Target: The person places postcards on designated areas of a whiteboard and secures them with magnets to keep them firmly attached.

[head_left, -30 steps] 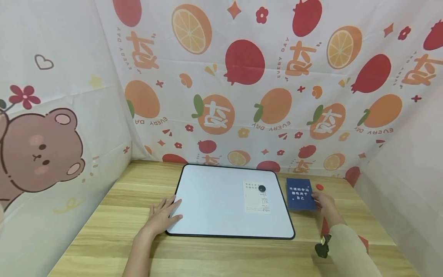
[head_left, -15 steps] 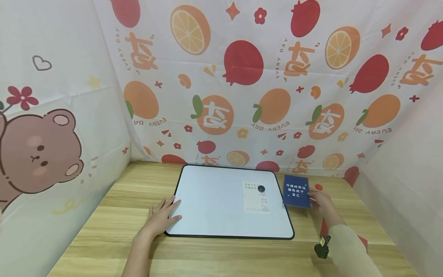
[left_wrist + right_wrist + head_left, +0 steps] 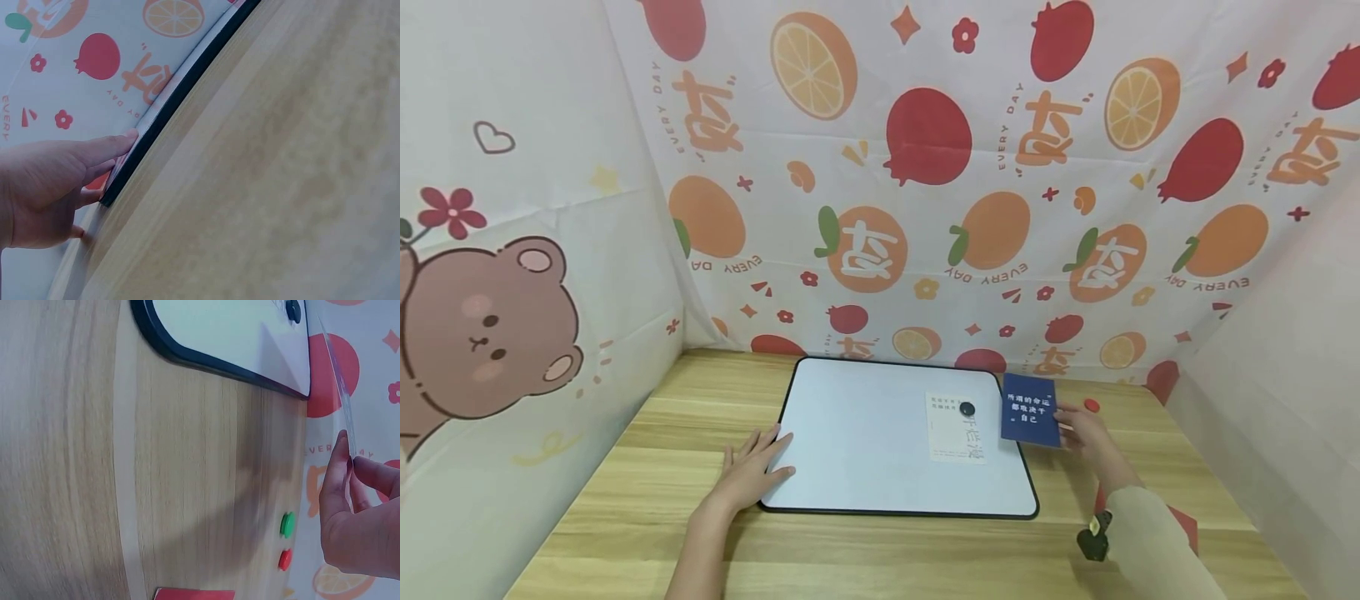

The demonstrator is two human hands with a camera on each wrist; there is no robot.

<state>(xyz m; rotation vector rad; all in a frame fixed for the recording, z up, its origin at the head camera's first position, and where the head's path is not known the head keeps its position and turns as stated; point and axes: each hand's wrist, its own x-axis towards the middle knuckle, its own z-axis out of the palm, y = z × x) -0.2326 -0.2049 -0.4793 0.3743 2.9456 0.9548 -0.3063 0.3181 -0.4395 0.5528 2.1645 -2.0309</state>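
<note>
- Two bare hands work at a wooden table (image 3: 850, 558), one at either side of a whiteboard (image 3: 850, 442) that lies flat between them.
- Left hand (image 3: 745, 475): fingers spread and extended, thumb apart from them; it rests against the black-rimmed edge of the board nearest it and grips nothing.
- Right hand (image 3: 1084, 431): thumb and fingers pinch a blue card (image 3: 1028, 408) by the edge closest to them.
- Blue card: held up off the table, just left of the right hand's fingertips, its white printed characters showing; from the head it overlaps the board's right rim, and from the right wrist it appears almost edge-on.
- White printed card (image 3: 946, 433): on the board, left of the right hand and well apart from the left, with a round black magnet (image 3: 967, 409) on it.
- Red disc (image 3: 1092, 406): just beyond the right hand on the table; beside it in the right wrist view is a green disc (image 3: 287, 525).
- Red flat item (image 3: 1184, 527): nearer than the right hand, partly hidden under the right sleeve (image 3: 1153, 542).
- Fruit-patterned cloth (image 3: 925, 217): hangs beyond both hands.
</note>
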